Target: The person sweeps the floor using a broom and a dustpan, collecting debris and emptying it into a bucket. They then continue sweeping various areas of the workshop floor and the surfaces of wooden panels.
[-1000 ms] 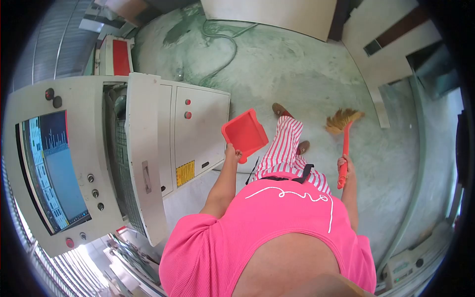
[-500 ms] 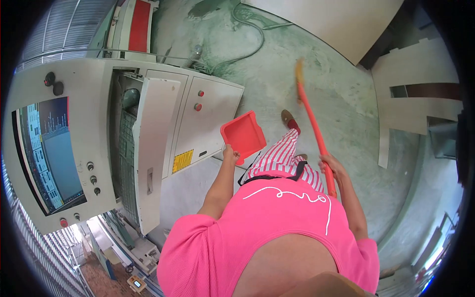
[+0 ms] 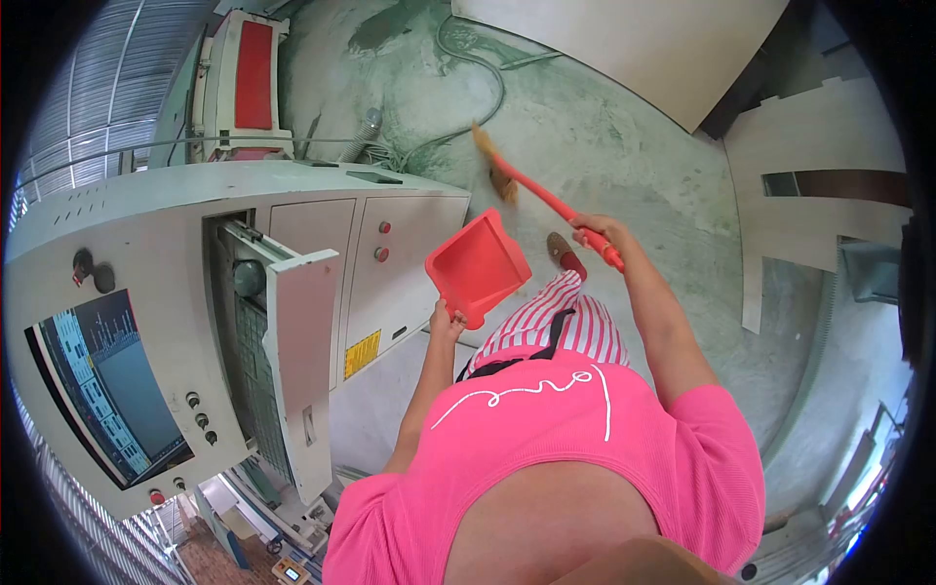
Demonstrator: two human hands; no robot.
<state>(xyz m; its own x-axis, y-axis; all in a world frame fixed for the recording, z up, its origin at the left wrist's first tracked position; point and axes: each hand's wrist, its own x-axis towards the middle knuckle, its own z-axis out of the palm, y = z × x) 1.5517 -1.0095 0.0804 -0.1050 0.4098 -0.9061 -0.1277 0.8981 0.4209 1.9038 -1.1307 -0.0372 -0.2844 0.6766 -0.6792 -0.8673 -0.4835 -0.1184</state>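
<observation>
My left hand (image 3: 448,320) is closed around the handle of a red dustpan (image 3: 478,263), held up in front of the machine cabinet with its tray facing me. My right hand (image 3: 603,234) grips the red handle of a broom (image 3: 539,191) near its upper end. The broom slants up and left, and its yellowish bristles (image 3: 484,138) lie beyond the dustpan, over the dusty floor. One brown shoe (image 3: 559,248) shows below the broom handle.
A control cabinet (image 3: 414,253) with a screen (image 3: 109,380) and a pulled-out keyboard drawer (image 3: 300,370) stands on the left. A grey hose (image 3: 499,93) runs across the floor (image 3: 634,146). Large pale boards (image 3: 624,39) are at the top and right.
My right hand has moved up and forward, swinging the broom from upright to slanting left, its bristles nearer the dustpan. My left hand still holds the dustpan, and the view has shifted slightly.
</observation>
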